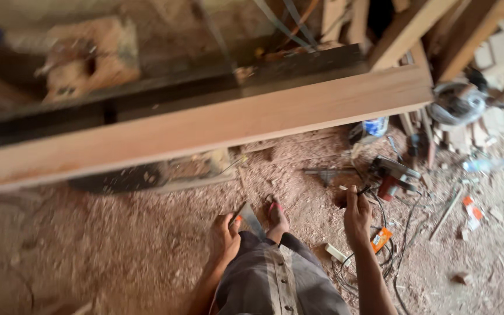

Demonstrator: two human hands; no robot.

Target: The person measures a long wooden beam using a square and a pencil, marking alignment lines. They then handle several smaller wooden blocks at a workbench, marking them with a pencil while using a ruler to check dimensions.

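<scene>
My left hand (224, 239) hangs by my thigh, closed on a flat metal square (251, 219) with an orange mark near the grip. My right hand (357, 217) is raised a little to the right with the fingers curled around a thin dark pencil-like stick (361, 190). A long reddish wooden plank (205, 125) lies across a dark metal bench in front of me, above both hands. My foot in a red sandal (275, 211) stands on the sawdust between the hands.
Sawdust covers the floor (118, 245). A red power tool (393, 175) with black cables, a plastic bottle (485, 165), an orange packet (381, 238) and wood offcuts lie at right. More timber leans at upper right (415, 23).
</scene>
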